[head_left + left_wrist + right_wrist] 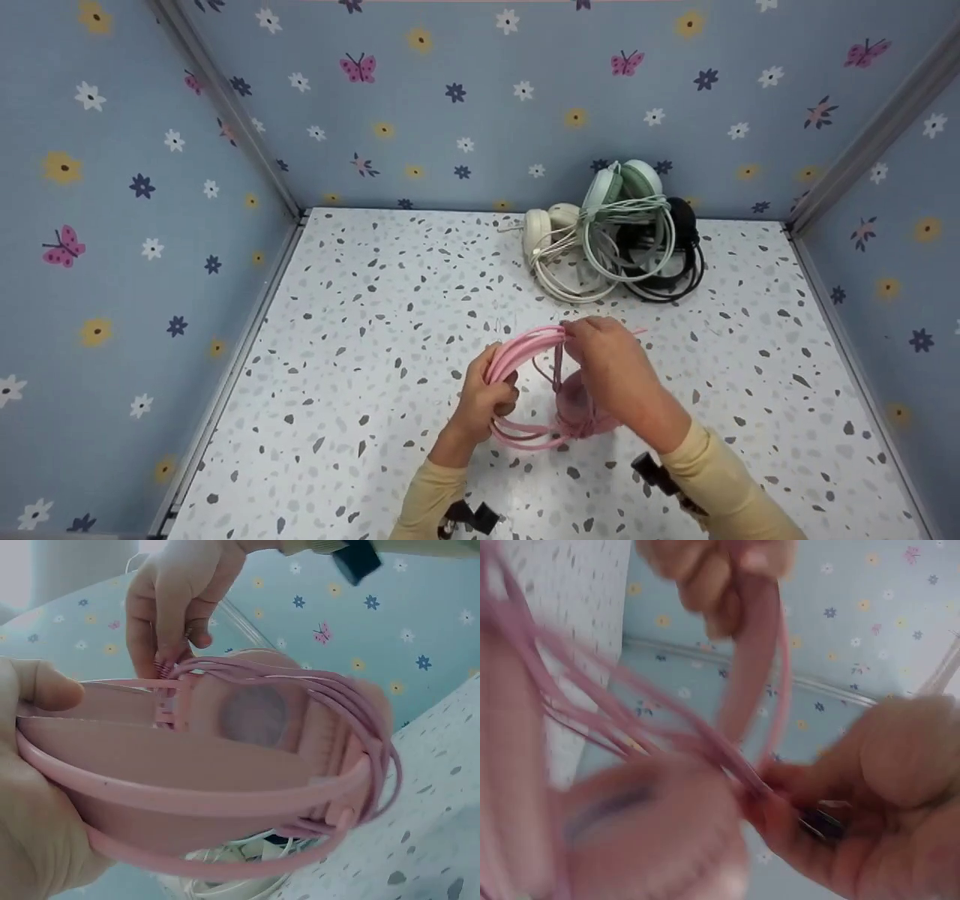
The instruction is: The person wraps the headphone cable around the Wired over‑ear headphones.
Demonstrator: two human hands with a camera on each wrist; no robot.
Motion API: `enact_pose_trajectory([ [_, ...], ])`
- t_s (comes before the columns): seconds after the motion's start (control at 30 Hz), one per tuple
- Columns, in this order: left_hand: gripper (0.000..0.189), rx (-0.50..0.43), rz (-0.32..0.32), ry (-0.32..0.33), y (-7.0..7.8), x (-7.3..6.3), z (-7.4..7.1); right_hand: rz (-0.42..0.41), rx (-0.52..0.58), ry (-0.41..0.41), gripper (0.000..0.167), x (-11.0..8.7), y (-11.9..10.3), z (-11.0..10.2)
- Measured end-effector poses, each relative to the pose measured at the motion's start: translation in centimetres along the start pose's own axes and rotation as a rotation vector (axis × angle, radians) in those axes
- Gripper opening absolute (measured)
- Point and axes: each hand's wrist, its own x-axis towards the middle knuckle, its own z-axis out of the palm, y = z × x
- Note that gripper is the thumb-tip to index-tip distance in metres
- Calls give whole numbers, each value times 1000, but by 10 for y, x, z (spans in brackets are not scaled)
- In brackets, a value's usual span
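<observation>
Pink headphones are held up above the speckled table, a pink ear cup hanging on the right side. My left hand grips the headband, thumb on one side and fingers on the other. The pink cable loops around the ear cups in several strands. With its fingertips, my right hand pinches the cable where it meets the end of the headband. In the right wrist view, the right hand holds the strands beside a blurred ear cup, with a dark shiny bit between its fingers.
Toward the back right of the table lie cream headphones, pale green headphones and black headphones, touching one another, their cables bundled. Flower-patterned walls enclose the table at the back and both sides.
</observation>
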Motion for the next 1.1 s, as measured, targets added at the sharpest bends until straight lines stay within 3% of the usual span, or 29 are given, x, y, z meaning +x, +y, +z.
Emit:
enact_pose_trajectory([
  [0.1, 34, -76, 43, -6, 0, -4, 4, -42, -94, 165, 39, -13, -4, 25],
  [0.27, 54, -257, 53, -38, 4, -7, 5, -81, -150, 310, 54, -22, -4, 65],
  [0.37, 62, -362, 33, -66, 1, -10, 6, -38, -167, 309, 67, -27, -7, 86],
  [0.5, 66, -434, 17, -57, -8, -12, 6, 22, -177, 209, 87, -29, -9, 104],
  [0.67, 67, -447, 13, -35, -19, -14, 2, -24, -114, 211, 75, -29, -1, 111],
  [0.93, 59, -397, -29, -34, -23, -13, -3, -110, -23, 491, 41, -22, 17, 96],
  [1.1, 58, -379, 6, -87, -22, -11, -7, -119, 2, 581, 33, -19, 21, 86],
])
